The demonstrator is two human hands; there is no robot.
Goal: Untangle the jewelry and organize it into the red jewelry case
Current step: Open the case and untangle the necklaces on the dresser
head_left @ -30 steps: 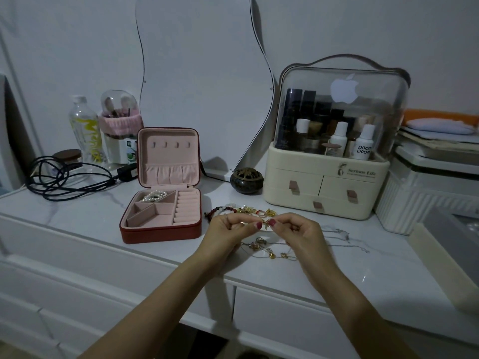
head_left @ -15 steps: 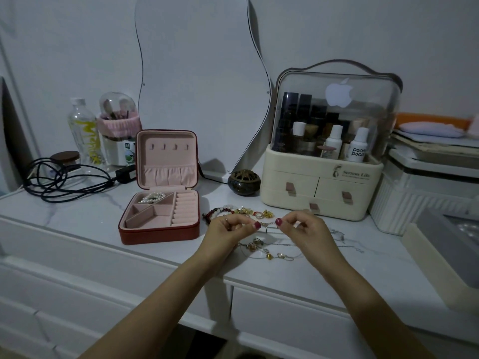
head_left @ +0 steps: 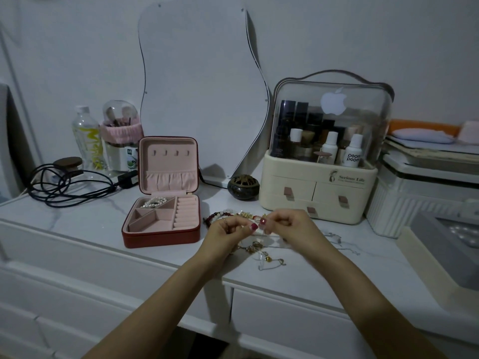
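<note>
Dresser top (head_left: 77,224): white marbled surface against a pale wall, with a wavy-edged mirror (head_left: 197,81) leaning behind; this is what I look down on.
Cosmetics organizer (head_left: 321,193): cream base with drawers and a clear domed lid. I read "Serious Life" on the base, a white apple logo on the lid, and "poom poom" on a white bottle (head_left: 353,154) inside.
Red jewelry case (head_left: 162,235): open on the dresser, left of my hands, pink lining, lid upright with four hooks. A pearl strand (head_left: 153,202) lies in its back-left compartment; the other compartments I see hold nothing.
Left background: a clear bottle (head_left: 86,136) with yellow print I cannot read, a pink-banded brush holder (head_left: 121,136), and a coiled black cable (head_left: 67,187).
Left hand (head_left: 228,230): fingers curled, thumb and forefinger pinching a thin chain (head_left: 258,230).
Right hand (head_left: 293,226): curled likewise, pinching the same chain just beside the left; red-painted thumbnails nearly touch.
Tangled jewelry (head_left: 261,251): gold pieces and chains lie on the dresser under and in front of my hands; a dark red beaded bracelet (head_left: 213,217) lies behind the left hand.
Change: my hands have closed in again after half a second apart; the view sits slightly lower than before.
</note>
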